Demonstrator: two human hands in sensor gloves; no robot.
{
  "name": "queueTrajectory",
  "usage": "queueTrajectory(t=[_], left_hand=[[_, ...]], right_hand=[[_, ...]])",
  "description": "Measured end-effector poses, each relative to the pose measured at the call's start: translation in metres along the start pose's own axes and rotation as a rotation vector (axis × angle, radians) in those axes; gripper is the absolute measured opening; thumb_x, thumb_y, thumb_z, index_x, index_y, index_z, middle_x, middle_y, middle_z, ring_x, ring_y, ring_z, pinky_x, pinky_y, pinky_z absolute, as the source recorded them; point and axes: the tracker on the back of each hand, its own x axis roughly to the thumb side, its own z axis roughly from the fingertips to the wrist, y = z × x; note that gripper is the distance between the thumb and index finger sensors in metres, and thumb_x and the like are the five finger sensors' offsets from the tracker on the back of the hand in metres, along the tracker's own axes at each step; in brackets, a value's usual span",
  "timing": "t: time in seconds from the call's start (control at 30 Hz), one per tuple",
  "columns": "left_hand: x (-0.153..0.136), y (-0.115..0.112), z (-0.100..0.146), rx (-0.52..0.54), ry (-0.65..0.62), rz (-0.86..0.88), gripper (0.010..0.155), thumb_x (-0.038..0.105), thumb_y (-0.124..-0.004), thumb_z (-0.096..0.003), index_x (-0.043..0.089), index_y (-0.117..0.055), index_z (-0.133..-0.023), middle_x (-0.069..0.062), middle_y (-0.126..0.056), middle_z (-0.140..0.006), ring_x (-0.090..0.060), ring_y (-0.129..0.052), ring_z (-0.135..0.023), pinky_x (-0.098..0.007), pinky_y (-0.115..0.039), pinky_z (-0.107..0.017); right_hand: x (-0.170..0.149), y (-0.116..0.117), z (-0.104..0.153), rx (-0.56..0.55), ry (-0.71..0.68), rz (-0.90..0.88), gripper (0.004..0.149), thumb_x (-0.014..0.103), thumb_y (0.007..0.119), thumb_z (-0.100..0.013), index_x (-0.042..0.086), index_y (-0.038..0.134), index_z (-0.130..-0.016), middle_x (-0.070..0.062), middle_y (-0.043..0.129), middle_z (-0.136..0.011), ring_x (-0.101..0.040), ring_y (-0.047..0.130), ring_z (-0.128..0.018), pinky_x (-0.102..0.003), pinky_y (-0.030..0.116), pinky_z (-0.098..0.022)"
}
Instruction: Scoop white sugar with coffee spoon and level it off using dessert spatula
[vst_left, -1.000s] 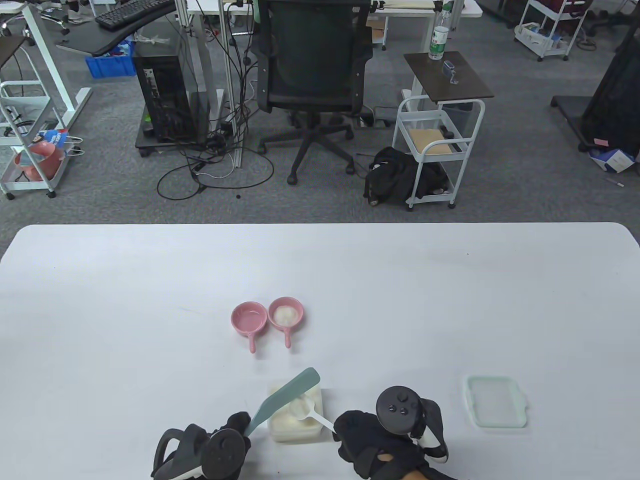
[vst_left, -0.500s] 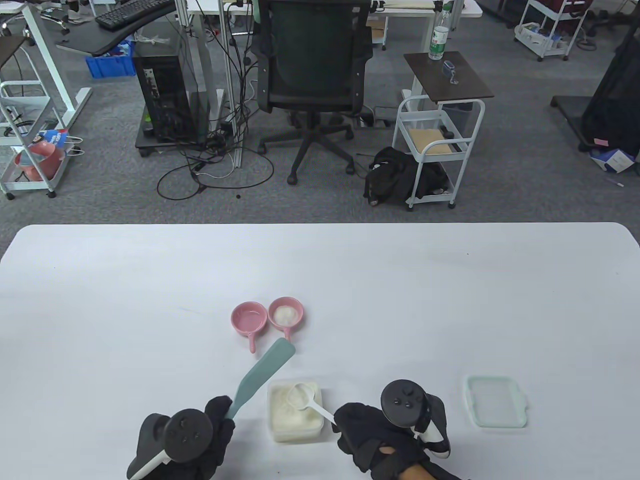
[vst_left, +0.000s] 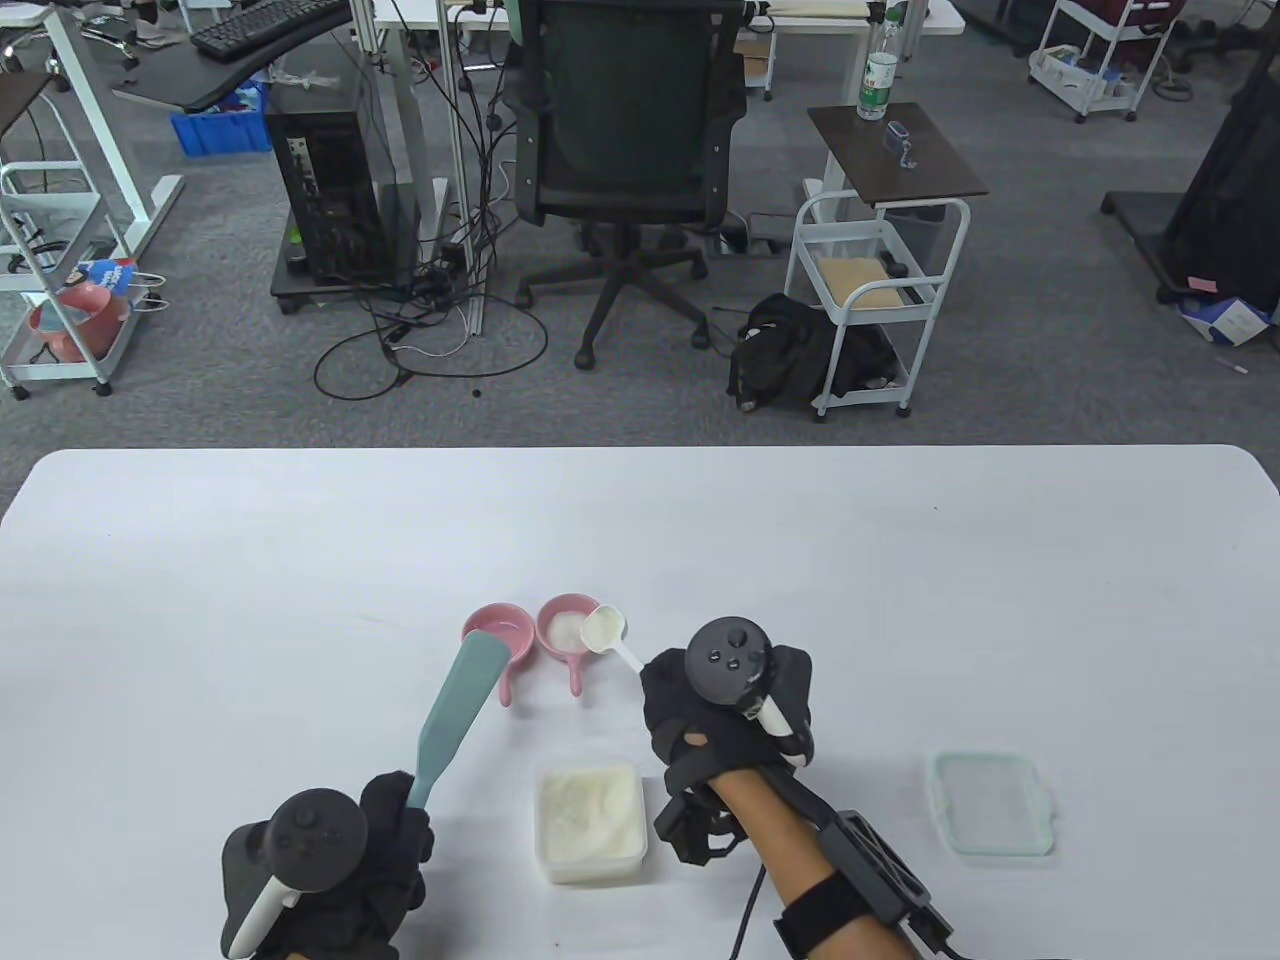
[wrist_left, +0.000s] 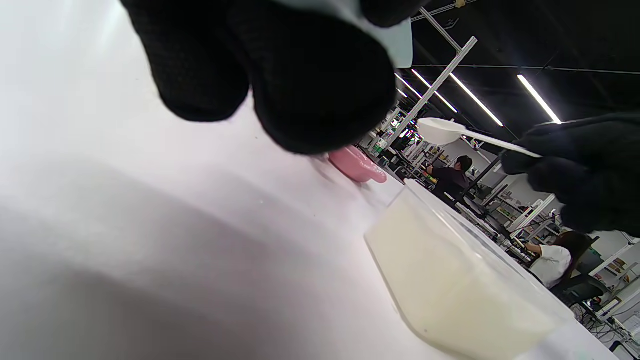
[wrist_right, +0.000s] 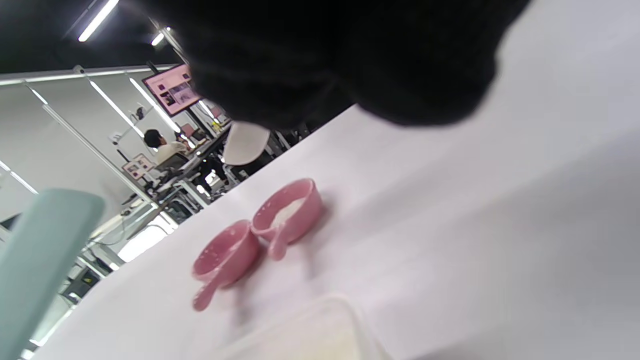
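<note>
Tipping the spoon (vst_left: 604, 630) too soon could spill sugar beside the pink bowl (vst_left: 570, 625) it hovers over. Your right hand (vst_left: 725, 715) pinches its handle, which runs from your hand up-left to the scoop. Your left hand (vst_left: 330, 880) grips the spatula (vst_left: 455, 715), blade pointing away toward the other bowl (vst_left: 497, 637).

Left hand (vst_left: 385, 850): fingers hide the spatula (vst_left: 455, 715) handle end. Right hand (vst_left: 700, 715) covers the spoon (vst_left: 605, 632) handle's rear. Spatula blade overlaps the left pink dish (vst_left: 497, 635). Right wrist view: spoon bowl partly hidden by glove; sugar tub (wrist_right: 320, 332) cut by bottom edge.
</note>
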Motion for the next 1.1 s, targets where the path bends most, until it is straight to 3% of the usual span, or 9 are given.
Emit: queueTrajectory(t=[0.43, 0.7, 1.1], left_hand=[[0.002, -0.001, -0.001, -0.017, -0.038, -0.02, 0.059, 0.029, -0.055, -0.0625, -0.008, -0.051, -0.109, -0.012, -0.096, -0.075, -0.01, -0.108, -0.038, -0.048, -0.089, -0.057], [0.003, 0.0, -0.001, -0.017, -0.054, -0.018, 0.059, 0.029, -0.055, -0.0625, -0.008, -0.051, -0.109, -0.012, -0.096, -0.075, -0.01, -0.108, -0.038, -0.048, -0.089, -0.057], [0.004, -0.001, 0.0, -0.013, -0.048, -0.021, 0.059, 0.029, -0.055, -0.0625, -0.008, -0.051, -0.109, -0.012, -0.096, -0.075, -0.01, -0.108, -0.038, -0.049, -0.089, -0.056]], right_hand=[[0.028, 0.039, -0.051, -0.043, 0.099, 0.234, 0.042, 0.029, 0.063, -0.065, -0.001, 0.078, -0.091, -0.01, 0.096, -0.048, 0.001, 0.087, -0.015, -0.028, 0.094, -0.021], [0.042, 0.048, -0.056, -0.082, 0.095, 0.366, 0.042, 0.029, 0.063, -0.065, 0.0, 0.078, -0.092, -0.01, 0.096, -0.049, 0.001, 0.087, -0.015, -0.028, 0.094, -0.022], [0.044, 0.046, -0.055, -0.094, 0.111, 0.4, 0.042, 0.029, 0.064, -0.065, 0.0, 0.078, -0.092, -0.01, 0.096, -0.049, 0.001, 0.087, -0.015, -0.028, 0.094, -0.022]])
